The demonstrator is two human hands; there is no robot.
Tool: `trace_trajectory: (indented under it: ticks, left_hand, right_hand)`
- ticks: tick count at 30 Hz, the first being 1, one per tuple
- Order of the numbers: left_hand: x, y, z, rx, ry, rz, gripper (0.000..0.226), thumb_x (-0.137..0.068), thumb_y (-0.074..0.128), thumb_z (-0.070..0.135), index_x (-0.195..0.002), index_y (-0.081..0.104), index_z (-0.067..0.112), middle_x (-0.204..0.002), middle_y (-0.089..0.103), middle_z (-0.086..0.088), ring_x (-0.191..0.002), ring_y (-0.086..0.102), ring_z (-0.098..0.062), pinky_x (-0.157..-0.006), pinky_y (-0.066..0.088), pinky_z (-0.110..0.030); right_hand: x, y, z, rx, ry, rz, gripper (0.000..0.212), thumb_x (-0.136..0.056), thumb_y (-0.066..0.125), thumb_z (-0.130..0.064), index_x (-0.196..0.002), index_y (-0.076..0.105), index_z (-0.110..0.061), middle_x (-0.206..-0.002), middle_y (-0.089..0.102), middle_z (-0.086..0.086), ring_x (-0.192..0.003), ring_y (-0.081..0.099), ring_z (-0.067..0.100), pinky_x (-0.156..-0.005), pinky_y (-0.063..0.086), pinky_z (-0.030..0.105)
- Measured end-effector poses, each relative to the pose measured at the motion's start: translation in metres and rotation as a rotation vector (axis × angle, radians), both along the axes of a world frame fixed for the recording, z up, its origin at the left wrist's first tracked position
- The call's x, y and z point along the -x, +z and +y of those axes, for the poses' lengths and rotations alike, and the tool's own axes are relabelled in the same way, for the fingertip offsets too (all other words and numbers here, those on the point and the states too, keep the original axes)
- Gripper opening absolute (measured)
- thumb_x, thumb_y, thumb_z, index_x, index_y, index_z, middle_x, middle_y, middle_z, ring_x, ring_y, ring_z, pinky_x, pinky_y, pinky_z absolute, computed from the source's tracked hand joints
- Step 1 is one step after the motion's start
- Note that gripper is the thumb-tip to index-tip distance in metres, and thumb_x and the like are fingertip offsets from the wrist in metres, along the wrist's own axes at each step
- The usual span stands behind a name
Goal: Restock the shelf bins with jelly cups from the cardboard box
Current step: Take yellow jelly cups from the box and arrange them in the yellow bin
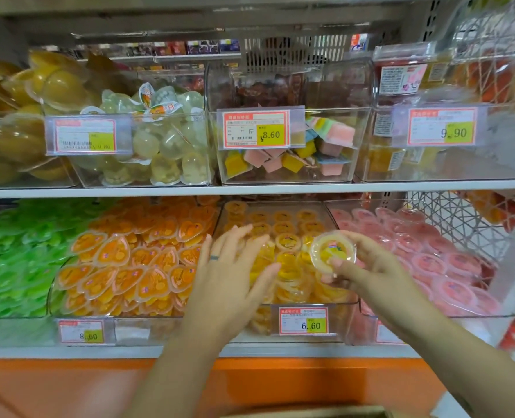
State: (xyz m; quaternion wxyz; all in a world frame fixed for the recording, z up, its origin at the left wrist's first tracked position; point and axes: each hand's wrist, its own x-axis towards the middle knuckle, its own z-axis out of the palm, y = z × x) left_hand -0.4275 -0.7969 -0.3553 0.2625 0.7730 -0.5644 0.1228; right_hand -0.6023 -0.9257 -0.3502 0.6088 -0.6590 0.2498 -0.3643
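Jelly cup point(333, 251), round and yellow, pinched by right hand point(367, 267) above clear bin point(345, 304) of like cups, lid tilted toward camera; left hand point(235, 267) spread with fingers straight over bin's left side; orange heart-shaped cups point(129, 267) left, pink cups point(446, 267) right

Yellow jelly cups point(292, 267); orange, green, pink neighbours.

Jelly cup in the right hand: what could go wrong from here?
The jelly cup is pinched only at its edge by the right hand, so it might slip. The yellow bin already looks heaped near the front, so its cups could spill over.
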Motion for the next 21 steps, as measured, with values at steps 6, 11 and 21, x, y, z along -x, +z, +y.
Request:
trace_trajectory:
  ticks: [6, 11, 21]
  left_hand:
    - [0.049, 0.011, 0.007, 0.265, -0.141, 0.951, 0.009, -0.090, 0.061, 0.025, -0.099, 0.062, 0.026, -0.086, 0.068, 0.009, -0.069, 0.069, -0.007, -0.072, 0.056, -0.031]
    - [0.041, 0.007, 0.006, 0.386, -0.122, 1.010, 0.013, -0.090, 0.061, 0.013, -0.090, 0.060, 0.026, -0.085, 0.060, 0.009, -0.057, 0.064, -0.004, -0.061, 0.054, -0.020]
    - [0.005, 0.007, -0.005, 0.295, -0.009, 0.531, 0.018, -0.093, 0.055, 0.026, -0.109, 0.063, 0.031, -0.107, 0.061, 0.013, -0.094, 0.058, 0.002, -0.081, 0.046, -0.013]
  right_hand:
    - [-0.016, 0.001, 0.033, 0.141, 0.143, 0.045, 0.036, -0.086, 0.066, -0.007, -0.113, 0.063, -0.030, -0.118, 0.062, -0.002, -0.100, 0.065, 0.014, -0.083, 0.055, 0.034]
    - [-0.014, 0.003, 0.037, 0.312, -0.010, 0.182, 0.028, -0.086, 0.067, -0.026, -0.105, 0.060, -0.044, -0.106, 0.061, -0.005, -0.082, 0.066, 0.023, -0.076, 0.056, 0.039]
    - [-0.042, 0.026, 0.003, 0.365, -0.192, 0.232, 0.012, -0.092, 0.057, -0.013, -0.090, 0.064, -0.023, -0.056, 0.064, -0.008, -0.050, 0.055, -0.007, -0.052, 0.042, 0.010]
